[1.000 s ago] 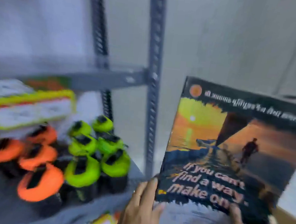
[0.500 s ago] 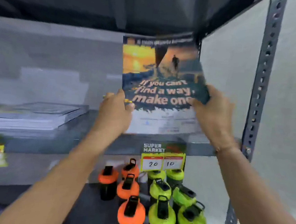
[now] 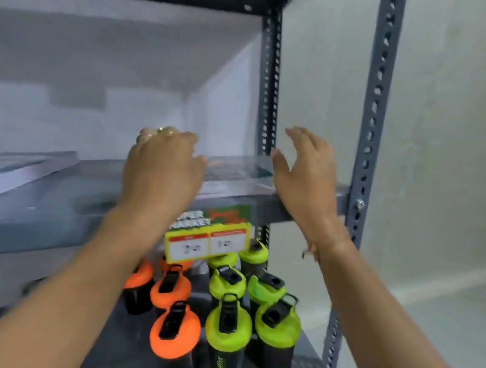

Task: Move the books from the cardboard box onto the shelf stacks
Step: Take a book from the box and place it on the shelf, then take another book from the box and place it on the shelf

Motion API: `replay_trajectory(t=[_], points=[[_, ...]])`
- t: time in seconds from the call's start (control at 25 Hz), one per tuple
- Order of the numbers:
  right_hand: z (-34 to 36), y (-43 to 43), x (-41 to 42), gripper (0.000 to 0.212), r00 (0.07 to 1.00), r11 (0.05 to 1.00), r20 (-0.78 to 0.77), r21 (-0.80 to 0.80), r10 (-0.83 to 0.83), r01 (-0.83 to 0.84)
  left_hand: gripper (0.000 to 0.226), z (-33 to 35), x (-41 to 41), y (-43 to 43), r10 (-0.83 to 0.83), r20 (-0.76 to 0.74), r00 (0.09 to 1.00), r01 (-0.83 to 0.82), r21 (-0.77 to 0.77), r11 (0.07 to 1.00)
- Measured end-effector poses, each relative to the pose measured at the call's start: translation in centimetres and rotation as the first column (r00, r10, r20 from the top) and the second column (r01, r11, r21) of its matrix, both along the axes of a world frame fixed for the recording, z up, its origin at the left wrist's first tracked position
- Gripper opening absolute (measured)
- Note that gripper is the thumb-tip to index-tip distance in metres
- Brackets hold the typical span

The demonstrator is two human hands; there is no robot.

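Book laid flat on the shelf

Both grips released: left hand [image 3: 163,167] and right hand [image 3: 306,175] flank the book [image 3: 237,168] on the shelf [image 3: 55,213].

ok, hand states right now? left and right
Left hand: open, palm down over the book on the shelf, holding nothing.
Right hand: open, fingers spread, empty.
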State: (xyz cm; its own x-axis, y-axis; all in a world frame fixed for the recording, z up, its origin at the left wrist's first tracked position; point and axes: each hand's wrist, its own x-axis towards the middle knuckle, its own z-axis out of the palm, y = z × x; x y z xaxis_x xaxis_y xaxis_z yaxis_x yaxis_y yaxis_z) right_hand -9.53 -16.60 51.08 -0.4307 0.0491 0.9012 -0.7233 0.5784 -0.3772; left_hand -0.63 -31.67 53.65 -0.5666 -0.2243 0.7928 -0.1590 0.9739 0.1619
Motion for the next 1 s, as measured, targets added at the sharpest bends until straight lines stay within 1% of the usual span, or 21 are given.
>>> replay_trajectory(t=[0.04, 0.08, 0.12, 0.16, 0.2, 0.24, 0.28, 0.32, 0.36, 0.4, 0.44, 0.48, 0.52, 0.56, 0.6, 0.68, 0.76, 0.84, 0.88, 1.0], points=[[-2.1, 2.1, 1.9, 0.026, 0.972, 0.989, -0.235, -0.147, -0.022, -0.013, 0.029, -1.7, 0.2, 3.1, -0.178, -0.161, 0.971, 0.165, -0.092, 0.982], [-5.3, 4.5, 3.2, 0.022, 0.932, 0.97, -0.351, -0.241, -0.091, 0.003, 0.027, -4.3, 0.2, 6.9, -0.361, -0.205, 0.91, 0.329, -0.174, 0.928], [-9.4, 7.4, 3.9, 0.02, 0.913, 0.952, -0.363, -0.294, -0.188, 0.079, 0.025, -7.7, -0.4, 10.5, -0.521, -0.15, 0.84, 0.487, -0.212, 0.847], [-14.3, 10.2, 4.1, 0.02, 0.928, 0.927, -0.254, -0.328, -0.274, 0.184, 0.024, -11.4, -1.2, 13.9, -0.634, -0.026, 0.773, 0.622, -0.162, 0.766], [-20.0, 13.4, 4.1, 0.023, 0.939, 0.878, -0.03, -0.366, -0.342, 0.308, 0.024, -15.5, -2.1, 17.1, -0.713, 0.131, 0.689, 0.72, -0.018, 0.694], [-26.1, 16.5, 4.3, 0.029, 0.893, 0.813, 0.261, -0.377, -0.367, 0.444, 0.026, -19.9, -3.1, 20.5, -0.756, 0.312, 0.576, 0.744, 0.183, 0.643], [-32.4, 19.4, 5.1, 0.035, 0.771, 0.743, 0.53, -0.342, -0.354, 0.576, 0.029, -24.7, -4.1, 23.5, -0.752, 0.498, 0.431, 0.688, 0.359, 0.631], [-38.0, 21.5, 6.2, 0.037, 0.583, 0.671, 0.751, -0.262, -0.31, 0.694, 0.029, -29.2, -5.1, 25.7, -0.704, 0.666, 0.245, 0.611, 0.458, 0.646], [-43.7, 24.1, 8.2, 0.036, 0.302, 0.573, 0.919, -0.109, -0.253, 0.812, 0.026, -34.4, -5.5, 28.6, -0.656, 0.754, 0.012, 0.536, 0.549, 0.641], [-48.5, 26.0, 10.7, 0.036, 0.025, 0.479, 0.988, 0.053, -0.154, 0.876, 0.021, -39.5, -5.6, 30.9, -0.624, 0.76, -0.182, 0.422, 0.633, 0.649], [-51.9, 26.8, 12.7, 0.04, -0.181, 0.43, 0.983, 0.178, -0.035, 0.885, 0.018, -43.8, -5.6, 31.8, -0.589, 0.75, -0.301, 0.308, 0.661, 0.684], [-54.3, 27.2, 14.3, 0.047, -0.338, 0.415, 0.938, 0.278, 0.079, 0.867, 0.02, -47.8, -5.3, 32.6, -0.514, 0.772, -0.374, 0.261, 0.619, 0.74], [-56.5, 27.6, 15.7, 0.054, -0.437, 0.396, 0.884, 0.345, 0.168, 0.851, 0.022, -52.1, -4.4, 33.6, -0.415, 0.804, -0.426, 0.247, 0.545, 0.802], [-57.8, 27.6, 16.2, 0.06, -0.475, 0.384, 0.856, 0.377, 0.203, 0.843, 0.028, -55.4, -3.7, 33.8, -0.329, 0.841, -0.43, 0.241, 0.458, 0.856], [-58.8, 27.6, 16.7, 0.065, -0.485, 0.387, 0.853, 0.388, 0.193, 0.836, 0.033, -58.2, -3.0, 33.6, -0.28, 0.867, -0.413, 0.215, 0.391, 0.895], [-60.5, 28.3, 17.2, 0.07, -0.473, 0.422, 0.864, 0.368, 0.174, 0.828, 0.038, -61.8, -2.0, 33.5, -0.282, 0.899, -0.336, 0.13, 0.341, 0.931], [-61.6, 29.3, 17.7, 0.066, -0.452, 0.431, 0.874, 0.344, 0.177, 0.834, 0.038, -63.2, -1.2, 34.2, -0.275, 0.925, -0.264, 0.082, 0.305, 0.949], [-61.9, 30.0, 18.2, 0.057, -0.408, 0.407, 0.897, 0.313, 0.17, 0.858, 0.035, -63.3, -1.0, 35.0, -0.224, 0.954, -0.198, 0.016, 0.231, 0.973], [-61.7, 30.0, 18.2, 0.054, -0.392, 0.387, 0.905, 0.306, 0.166, 0.87, 0.034, -63.3, -1.0, 35.5, -0.207, 0.961, -0.182, -0.005, 0.21, 0.978], [-60.9, 29.6, 17.9, 0.049, -0.361, 0.304, 0.909, 0.291, 0.207, 0.907, 0.035, -62.6, -1.0, 36.4, -0.19, 0.953, -0.235, 0.002, 0.196, 0.981]])
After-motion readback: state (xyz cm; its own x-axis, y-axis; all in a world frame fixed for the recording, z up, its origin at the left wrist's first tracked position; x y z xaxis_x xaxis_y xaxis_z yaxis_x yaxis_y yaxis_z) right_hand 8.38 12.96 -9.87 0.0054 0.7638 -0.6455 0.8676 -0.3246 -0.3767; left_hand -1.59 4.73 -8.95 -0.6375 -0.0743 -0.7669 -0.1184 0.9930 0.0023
